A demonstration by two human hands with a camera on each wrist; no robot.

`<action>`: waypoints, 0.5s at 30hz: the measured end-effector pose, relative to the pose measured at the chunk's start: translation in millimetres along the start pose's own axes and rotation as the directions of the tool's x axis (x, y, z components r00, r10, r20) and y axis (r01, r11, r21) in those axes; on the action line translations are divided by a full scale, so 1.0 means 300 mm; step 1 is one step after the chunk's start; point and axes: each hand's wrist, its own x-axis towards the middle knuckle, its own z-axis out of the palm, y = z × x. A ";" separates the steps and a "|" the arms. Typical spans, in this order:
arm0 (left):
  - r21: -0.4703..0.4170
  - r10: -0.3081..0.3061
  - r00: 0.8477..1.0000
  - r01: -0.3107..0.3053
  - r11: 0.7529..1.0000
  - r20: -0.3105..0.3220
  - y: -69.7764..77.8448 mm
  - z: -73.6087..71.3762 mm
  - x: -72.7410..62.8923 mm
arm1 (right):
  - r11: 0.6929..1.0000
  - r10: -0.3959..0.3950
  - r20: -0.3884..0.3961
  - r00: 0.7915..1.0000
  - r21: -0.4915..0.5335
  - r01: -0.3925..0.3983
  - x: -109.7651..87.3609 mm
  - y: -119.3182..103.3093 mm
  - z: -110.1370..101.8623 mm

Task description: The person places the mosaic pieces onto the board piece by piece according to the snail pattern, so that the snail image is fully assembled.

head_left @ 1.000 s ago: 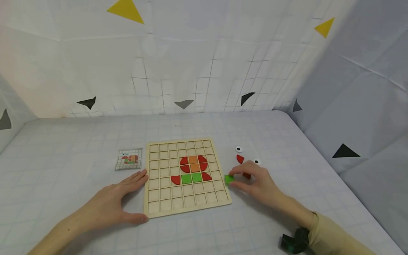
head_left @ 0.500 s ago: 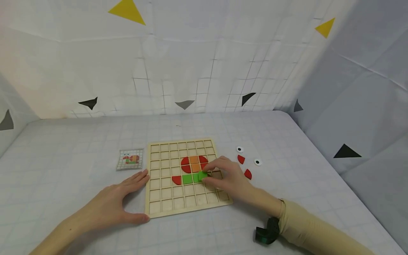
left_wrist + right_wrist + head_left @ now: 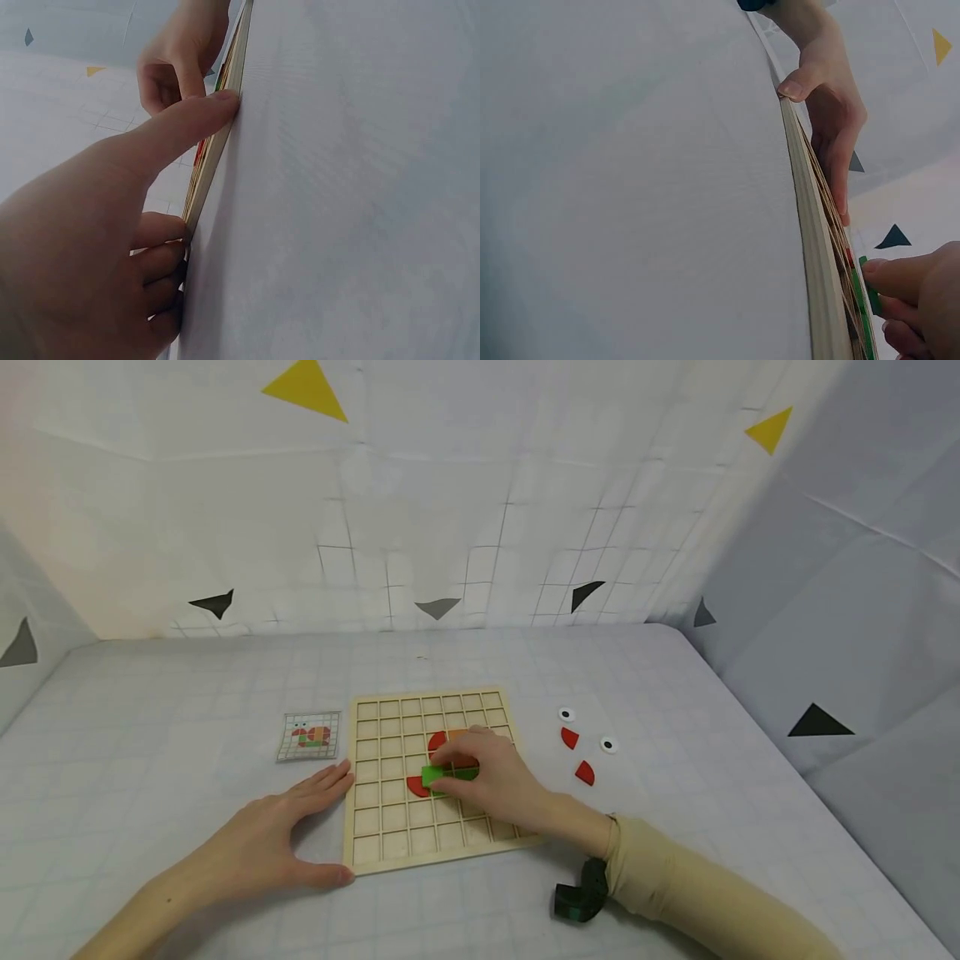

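My right hand (image 3: 491, 774) pinches a green square tile (image 3: 431, 776) between thumb and fingertips, just over the wooden grid board (image 3: 378, 839). Close by lies a red quarter-circle tile (image 3: 417, 787) in its cell. Orange tiles and further red and green ones sit on the board, partly covered by the right hand. In the right wrist view the held green tile (image 3: 871, 289) stands tilted above the board's surface. My left hand (image 3: 255, 831) rests along the board's left edge, thumb at the near corner and straight fingers higher up. The left thumb (image 3: 187, 124) touches the rim.
Left of the board lies a small card (image 3: 309, 737) printted with a coloured grid figure. To its right are two loose red quarter-circle tiles, one nearer (image 3: 585, 773), and two eye pieces, one white with a black dot (image 3: 608, 745). A black wrist device (image 3: 582, 893) hangs under the right sleeve.
The right hand has carried the green tile leftward, from beside the board's right edge across to the middle of the board. My left hand has stayed at the left edge.
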 end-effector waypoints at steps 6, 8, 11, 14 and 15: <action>0.001 -0.004 1.000 0.004 1.000 -0.002 -0.001 0.000 -0.002 | 0.998 0.038 0.002 0.999 -0.056 -0.038 0.033 -0.010 0.029; 0.000 -0.006 1.000 0.006 1.000 0.000 -0.001 0.000 -0.002 | 0.997 0.051 0.001 0.999 -0.062 -0.051 0.045 -0.011 0.035; -0.002 -0.007 1.000 0.007 1.000 0.002 0.000 0.000 -0.003 | 0.996 0.059 0.001 0.998 -0.067 -0.058 0.056 -0.015 0.040; -0.002 -0.009 1.000 0.009 1.000 0.006 0.001 -0.001 -0.003 | 0.996 0.062 -0.004 0.998 -0.065 -0.062 0.058 -0.019 0.041; -0.002 -0.008 1.000 0.008 1.000 0.006 0.002 -0.001 -0.003 | 0.996 0.061 -0.006 0.998 -0.060 -0.061 0.058 -0.020 0.041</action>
